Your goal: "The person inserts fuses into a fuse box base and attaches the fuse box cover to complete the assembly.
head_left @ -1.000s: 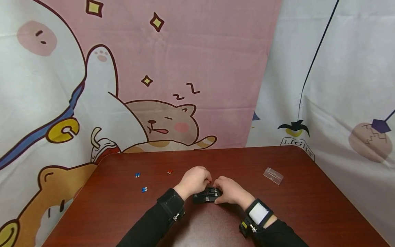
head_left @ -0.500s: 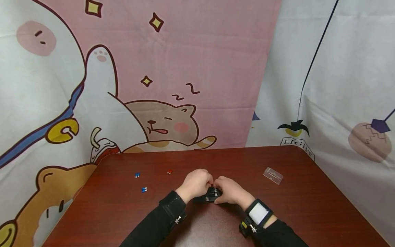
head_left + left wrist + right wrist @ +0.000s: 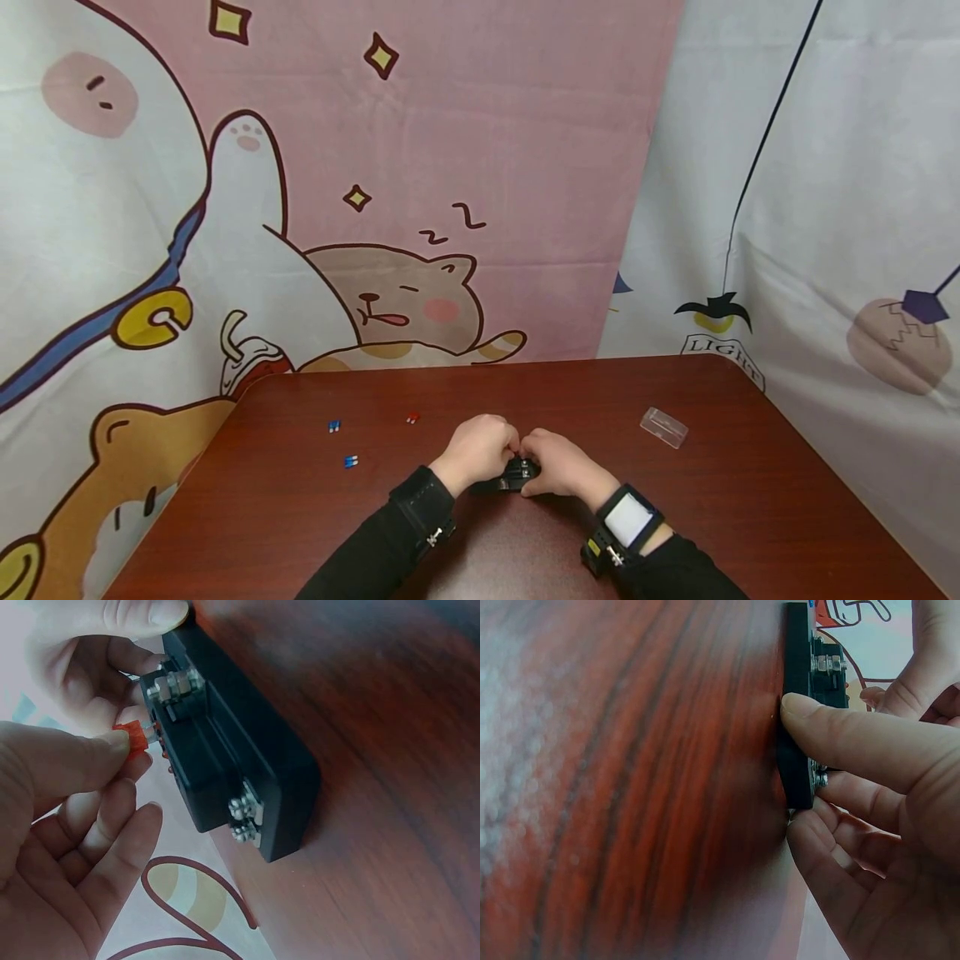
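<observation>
My left hand (image 3: 480,450) is over the left part of a black fuse block (image 3: 516,473) on the table. In the left wrist view its thumb and index finger pinch a red-orange blade fuse (image 3: 135,739), whose prongs are right at a slot in the block's raised centre; the other fingers are loosely bent. Metal bolts and screw terminals (image 3: 244,817) stand out from the block. My right hand (image 3: 562,465) grips the block's right end; in the right wrist view the thumb (image 3: 802,706) presses on the near edge and fingers curl at the end.
Two blue blade fuses (image 3: 333,426) (image 3: 351,461) lie on the brown table (image 3: 247,517) at the left, and a red one (image 3: 412,418) farther back. A clear plastic case (image 3: 664,427) lies at the back right. A printed cloth (image 3: 525,167) hangs behind the table.
My left hand has moved slightly right and down toward my right hand with the red-orange fuse, covering more of the block's left side. The right hand and block have stayed in place.
</observation>
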{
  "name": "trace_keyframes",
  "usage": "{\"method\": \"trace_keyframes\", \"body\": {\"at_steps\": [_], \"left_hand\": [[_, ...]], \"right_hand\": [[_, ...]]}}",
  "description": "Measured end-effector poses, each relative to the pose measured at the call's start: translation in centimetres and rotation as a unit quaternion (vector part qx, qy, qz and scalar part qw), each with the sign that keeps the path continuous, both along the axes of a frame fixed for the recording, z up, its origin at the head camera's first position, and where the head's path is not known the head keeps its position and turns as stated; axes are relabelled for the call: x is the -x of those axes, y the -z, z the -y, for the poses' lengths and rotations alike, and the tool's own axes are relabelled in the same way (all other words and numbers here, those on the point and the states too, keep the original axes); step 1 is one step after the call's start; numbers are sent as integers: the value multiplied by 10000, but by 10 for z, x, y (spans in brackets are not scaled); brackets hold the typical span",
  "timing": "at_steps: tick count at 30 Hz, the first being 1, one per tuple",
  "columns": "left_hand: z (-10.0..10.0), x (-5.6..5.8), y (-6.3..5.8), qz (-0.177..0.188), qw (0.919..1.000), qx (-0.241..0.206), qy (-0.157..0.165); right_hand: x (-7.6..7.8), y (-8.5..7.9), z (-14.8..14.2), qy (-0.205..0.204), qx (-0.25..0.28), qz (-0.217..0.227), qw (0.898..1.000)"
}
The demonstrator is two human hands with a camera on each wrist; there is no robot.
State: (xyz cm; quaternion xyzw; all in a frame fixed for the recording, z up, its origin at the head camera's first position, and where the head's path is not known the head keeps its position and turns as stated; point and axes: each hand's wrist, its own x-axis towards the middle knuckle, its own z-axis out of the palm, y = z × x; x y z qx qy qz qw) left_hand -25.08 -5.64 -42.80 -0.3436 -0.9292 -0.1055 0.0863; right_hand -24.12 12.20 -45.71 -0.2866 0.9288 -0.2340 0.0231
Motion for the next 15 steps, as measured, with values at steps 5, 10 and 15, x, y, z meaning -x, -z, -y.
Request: {"method": "trace_keyframes", "body": {"at_steps": [5, 10, 15], "left_hand": [[0, 0, 1, -19, 10000, -17, -67], [-1, 0, 2, -24, 9999, -55, -92], [-1, 1, 3, -10, 10000, -34, -75]], "right_hand": [[0, 0, 0, -6, 16, -7, 10000], [0, 1, 0, -14, -4, -60, 10000], [-1, 0, -1, -21, 35, -50, 10000]]}}
